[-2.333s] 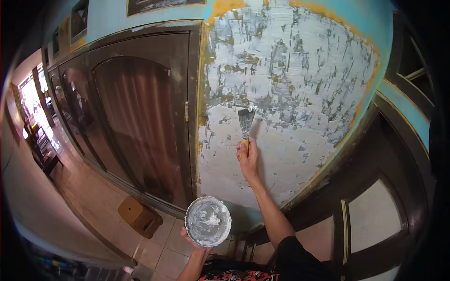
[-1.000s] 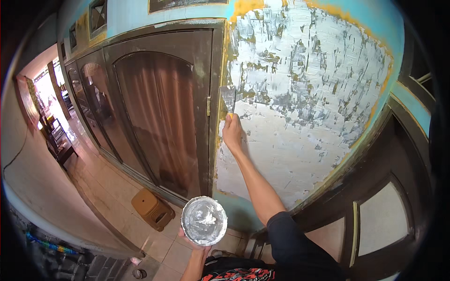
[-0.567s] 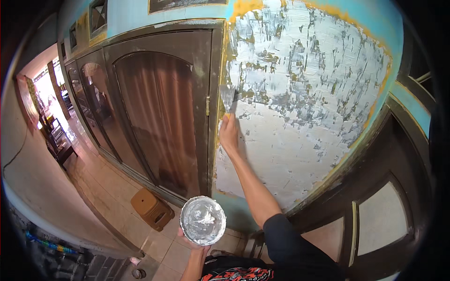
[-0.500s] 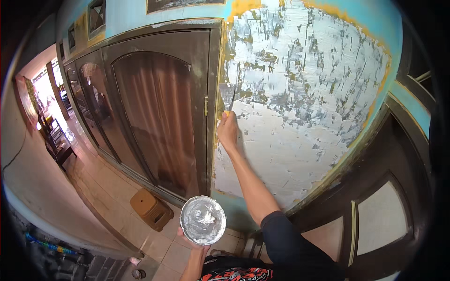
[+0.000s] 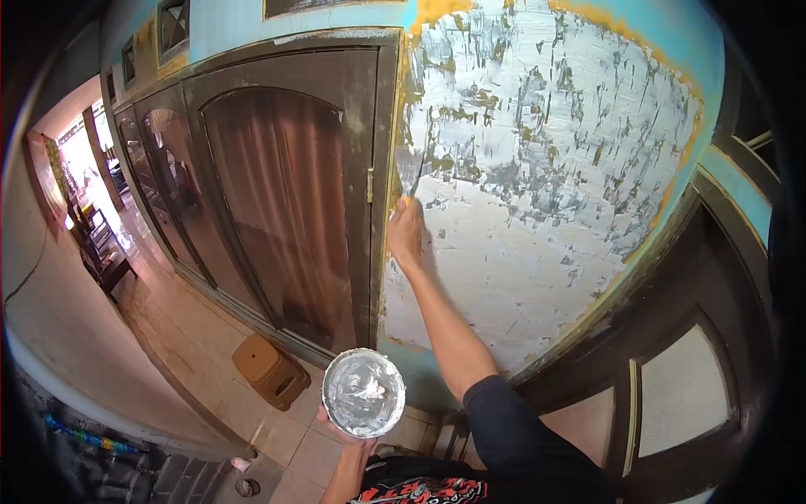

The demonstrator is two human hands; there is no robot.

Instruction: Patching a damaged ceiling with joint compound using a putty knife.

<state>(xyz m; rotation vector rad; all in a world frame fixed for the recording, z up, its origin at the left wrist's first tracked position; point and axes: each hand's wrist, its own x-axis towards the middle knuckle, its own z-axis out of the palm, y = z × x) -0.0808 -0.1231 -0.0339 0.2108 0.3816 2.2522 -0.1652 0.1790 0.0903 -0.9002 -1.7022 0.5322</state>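
Right hand (image 5: 405, 233) clenched round putty knife (image 5: 410, 170), handle hidden; left hand (image 5: 348, 433), mostly covered, gripping putty bowl (image 5: 363, 393).

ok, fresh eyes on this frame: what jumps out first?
The big patch of white filler smeared over the blue wall, upper right, streaked and uneven. The right hand reaches up to its left edge and presses a putty knife against it, beside the dark wooden door. At the bottom centre, the left hand holds a round bowl coated with white paste.
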